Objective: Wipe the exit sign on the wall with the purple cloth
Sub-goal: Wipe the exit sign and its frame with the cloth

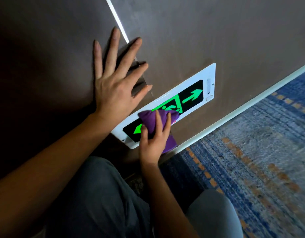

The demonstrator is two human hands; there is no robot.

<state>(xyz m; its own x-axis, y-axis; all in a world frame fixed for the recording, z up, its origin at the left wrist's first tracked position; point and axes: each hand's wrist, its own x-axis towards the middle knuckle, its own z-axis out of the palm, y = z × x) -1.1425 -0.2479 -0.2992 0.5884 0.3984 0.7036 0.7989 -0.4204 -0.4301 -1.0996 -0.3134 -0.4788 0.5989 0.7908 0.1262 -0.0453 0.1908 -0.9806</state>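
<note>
The exit sign [191, 93] is a white-framed black panel with green arrows and a running figure, mounted low on the brown wall. My right hand [154, 136] grips the bunched purple cloth [153, 120] and holds it against the sign's middle-left part, covering part of the running figure and the left arrow. A tail of the cloth hangs below my palm. My left hand [114, 78] lies flat on the wall above and left of the sign, fingers spread and straight.
A thin metal strip [117, 21] runs up the brown wall [208, 31] under my left fingers. A white baseboard [242, 110] meets blue and orange patterned carpet [260, 160] on the right. My knees in grey trousers [96, 203] fill the bottom.
</note>
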